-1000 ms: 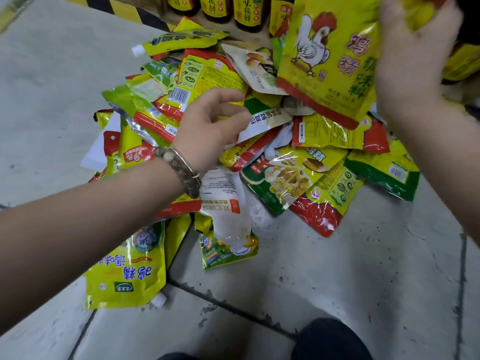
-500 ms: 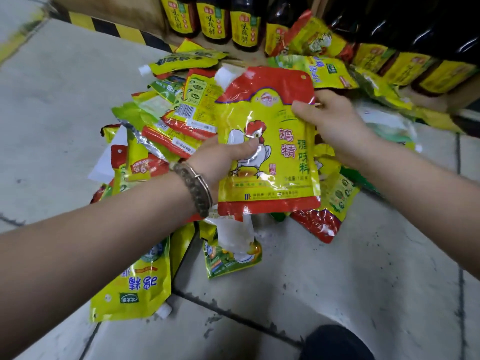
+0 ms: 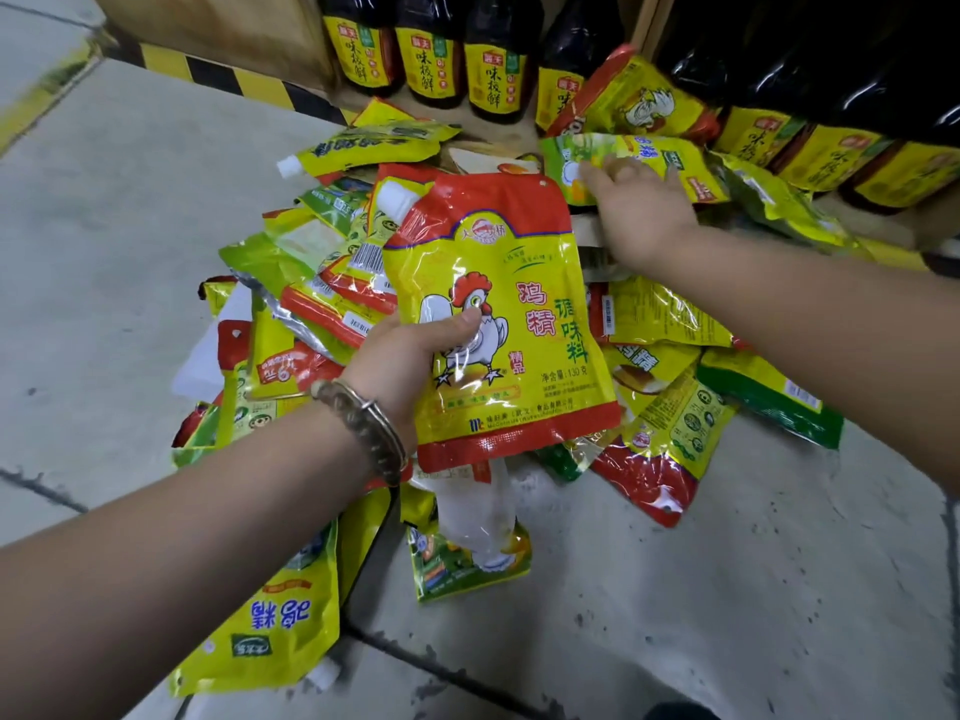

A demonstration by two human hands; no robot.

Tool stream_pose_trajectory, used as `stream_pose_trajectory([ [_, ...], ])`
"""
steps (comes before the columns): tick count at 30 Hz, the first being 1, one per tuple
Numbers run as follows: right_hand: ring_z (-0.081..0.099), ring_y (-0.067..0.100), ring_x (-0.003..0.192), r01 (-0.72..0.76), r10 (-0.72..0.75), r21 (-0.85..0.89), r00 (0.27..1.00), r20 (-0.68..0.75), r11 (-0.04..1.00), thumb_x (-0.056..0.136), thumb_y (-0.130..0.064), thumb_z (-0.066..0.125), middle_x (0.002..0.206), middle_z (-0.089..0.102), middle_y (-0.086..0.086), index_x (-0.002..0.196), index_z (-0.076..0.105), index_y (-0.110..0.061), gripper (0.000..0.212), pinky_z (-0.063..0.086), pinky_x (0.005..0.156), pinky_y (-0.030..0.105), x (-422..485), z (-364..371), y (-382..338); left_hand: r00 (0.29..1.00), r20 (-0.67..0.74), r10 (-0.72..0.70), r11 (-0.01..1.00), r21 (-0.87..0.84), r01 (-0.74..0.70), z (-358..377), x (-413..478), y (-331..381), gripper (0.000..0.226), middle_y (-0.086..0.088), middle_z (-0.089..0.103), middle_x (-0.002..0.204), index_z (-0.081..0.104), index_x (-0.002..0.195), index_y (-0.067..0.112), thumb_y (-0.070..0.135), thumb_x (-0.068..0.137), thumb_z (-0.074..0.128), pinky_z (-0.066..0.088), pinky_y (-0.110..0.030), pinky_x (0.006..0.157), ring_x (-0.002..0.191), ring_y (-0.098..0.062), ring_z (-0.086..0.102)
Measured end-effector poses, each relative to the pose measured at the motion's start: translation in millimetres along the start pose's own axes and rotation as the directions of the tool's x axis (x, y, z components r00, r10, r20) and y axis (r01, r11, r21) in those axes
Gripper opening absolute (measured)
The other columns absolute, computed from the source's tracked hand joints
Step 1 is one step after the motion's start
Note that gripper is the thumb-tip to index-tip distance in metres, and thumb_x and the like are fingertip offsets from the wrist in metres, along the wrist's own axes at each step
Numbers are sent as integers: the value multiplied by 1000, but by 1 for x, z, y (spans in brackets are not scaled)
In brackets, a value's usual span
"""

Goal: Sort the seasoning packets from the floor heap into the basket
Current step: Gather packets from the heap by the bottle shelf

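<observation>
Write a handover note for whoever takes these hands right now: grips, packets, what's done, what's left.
Left grip holds the rooster packet, thumb on its front.
Right grip is open, fingers out over a green-yellow packet at the far edge of the heap; blur hides contact.
The heap lies on the floor before the sauce bottles.
Basket not in view, so the done count is unknown.
Left: basket the held packet, then the rest.

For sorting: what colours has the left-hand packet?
The packet is yellow with red top and bottom; head view.
</observation>
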State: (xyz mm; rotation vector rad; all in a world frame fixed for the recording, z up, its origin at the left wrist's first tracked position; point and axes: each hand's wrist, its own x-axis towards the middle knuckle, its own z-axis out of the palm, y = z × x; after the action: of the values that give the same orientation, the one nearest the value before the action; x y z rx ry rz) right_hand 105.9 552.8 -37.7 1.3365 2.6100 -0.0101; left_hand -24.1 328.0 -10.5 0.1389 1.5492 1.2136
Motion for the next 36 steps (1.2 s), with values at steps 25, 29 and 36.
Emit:
stream_pose_trajectory([
  [25, 68, 15, 84, 373, 376, 928, 857, -351, 17, 83, -3, 59, 85, 70, -5, 97, 56, -12, 17, 56, 74, 34, -94, -92, 39, 969, 235, -71, 962, -240, 128, -5, -36, 14, 43, -14, 68, 113, 65, 117, 15, 43, 84, 58, 49, -61, 87, 104, -36, 65],
  [29, 63, 38, 105, 373, 418, 907, 868, -267, -195, 74, -23, 77, 116, 63, 20, 115, 50, 0, 54, 51, 86, 57, -114, -90, 60, 970, 234, -66, 973, -201, 115, -5, -42, 16, 70, -13, 64, 122, 57, 128, 20, 48, 67, 75, 44, -59, 96, 109, -36, 62],
  [36, 71, 20, 83, 64, 205, 938, 979, 7, -341, 94, 0, 46, 88, 74, 0, 112, 54, -12, 24, 57, 63, 36, -133, -62, 0, 989, 144, 39, 987, -160, -16, 16, -48, 22, 34, 4, 64, 110, 63, 91, 20, 51, 78, 62, 50, -35, 85, 100, -10, 61],
])
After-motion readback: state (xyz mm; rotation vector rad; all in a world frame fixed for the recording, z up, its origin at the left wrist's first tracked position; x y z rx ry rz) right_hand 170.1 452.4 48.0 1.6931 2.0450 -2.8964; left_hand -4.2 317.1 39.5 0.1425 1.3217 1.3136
